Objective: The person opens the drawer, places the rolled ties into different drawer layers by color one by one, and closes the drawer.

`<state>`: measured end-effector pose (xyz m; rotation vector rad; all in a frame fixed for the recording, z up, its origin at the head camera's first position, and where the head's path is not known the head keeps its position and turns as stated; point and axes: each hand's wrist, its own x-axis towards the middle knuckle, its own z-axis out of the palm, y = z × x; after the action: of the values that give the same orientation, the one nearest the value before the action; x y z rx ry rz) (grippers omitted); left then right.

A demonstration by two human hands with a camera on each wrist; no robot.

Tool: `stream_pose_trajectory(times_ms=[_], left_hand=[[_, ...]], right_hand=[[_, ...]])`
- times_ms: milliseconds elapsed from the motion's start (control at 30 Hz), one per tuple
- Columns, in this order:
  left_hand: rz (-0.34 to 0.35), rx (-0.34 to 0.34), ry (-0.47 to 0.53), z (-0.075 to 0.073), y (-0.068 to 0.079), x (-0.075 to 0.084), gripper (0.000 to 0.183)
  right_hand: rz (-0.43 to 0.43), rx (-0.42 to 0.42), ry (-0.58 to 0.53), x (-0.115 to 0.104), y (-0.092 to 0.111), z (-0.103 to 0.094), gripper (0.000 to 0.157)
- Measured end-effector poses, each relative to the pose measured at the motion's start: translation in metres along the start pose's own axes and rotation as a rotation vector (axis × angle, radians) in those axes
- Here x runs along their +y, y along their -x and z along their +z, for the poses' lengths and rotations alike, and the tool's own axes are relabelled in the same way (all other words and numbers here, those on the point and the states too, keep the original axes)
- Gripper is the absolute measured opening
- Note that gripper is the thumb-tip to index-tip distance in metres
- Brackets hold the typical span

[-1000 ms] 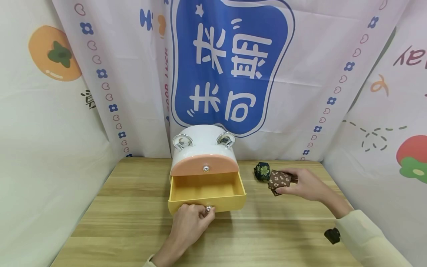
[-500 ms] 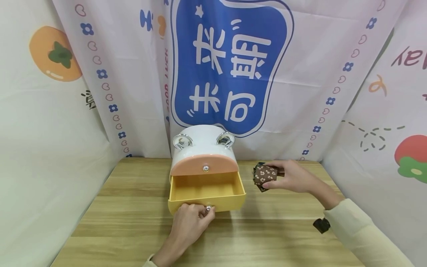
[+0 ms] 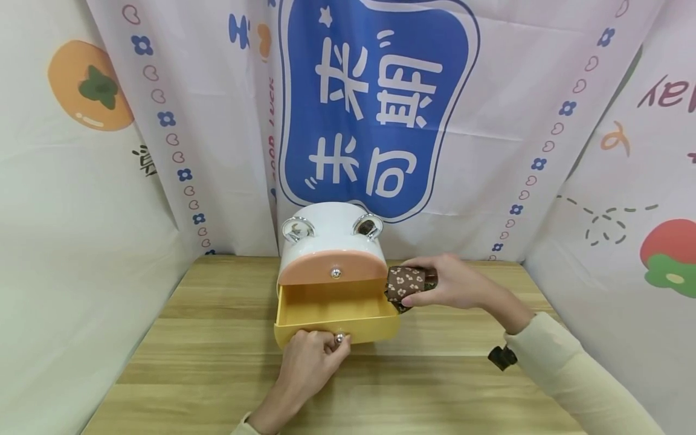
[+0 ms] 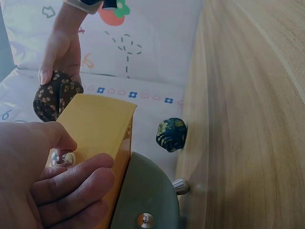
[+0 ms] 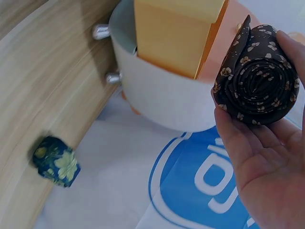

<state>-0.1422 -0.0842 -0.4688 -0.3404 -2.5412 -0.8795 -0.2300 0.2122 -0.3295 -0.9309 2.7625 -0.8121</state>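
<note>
My left hand (image 3: 312,365) pinches the round silver knob (image 3: 339,338) of the pulled-out yellow drawer (image 3: 356,329). This drawer belongs to a small white rounded cabinet (image 3: 331,226). My right hand (image 3: 451,281) grips a rolled brown necktie (image 3: 405,281) with small pale flowers, its spiral end showing in the right wrist view. In the head view that tie overlaps the drawer's right edge, above the table. A second rolled necktie (image 5: 57,161), dark blue-green with yellowish flowers, lies on the table right of the cabinet; my right hand largely hides it in the head view.
Above the yellow drawer is a closed peach drawer (image 3: 326,266); a green drawer front (image 4: 147,181) shows below it. Two silver-rimmed ovals (image 3: 368,227) stick up from the cabinet. The wooden table (image 3: 206,338) is bounded by printed cloth walls (image 3: 489,151).
My right hand has moved left with the brown necktie, passing over the dark necktie to the drawer's right edge. My left hand stays on the knob; the drawer has not visibly moved.
</note>
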Motion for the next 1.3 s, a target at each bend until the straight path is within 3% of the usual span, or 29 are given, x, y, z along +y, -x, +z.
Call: stream_pose_trajectory(times_ms=[400,800,1067,1300], left_hand=[[0.005,0.0,-0.004,0.001,0.0,-0.002,0.05],[0.025,0.013,-0.008,-0.001,0.0,-0.002,0.05],[0.037,0.013,-0.007,-0.001,0.0,-0.003,0.051],[0.041,0.013,-0.008,-0.001,-0.001,-0.002,0.052]], right_hand=[[-0.04,-0.08,-0.05,-0.019,-0.023,0.022,0.071],[-0.097,-0.096,-0.096,-0.025,-0.04,0.04,0.066],[-0.14,-0.105,-0.058,-0.026,-0.05,0.052,0.062],[-0.129,-0.11,-0.041,-0.026,-0.056,0.063,0.057]])
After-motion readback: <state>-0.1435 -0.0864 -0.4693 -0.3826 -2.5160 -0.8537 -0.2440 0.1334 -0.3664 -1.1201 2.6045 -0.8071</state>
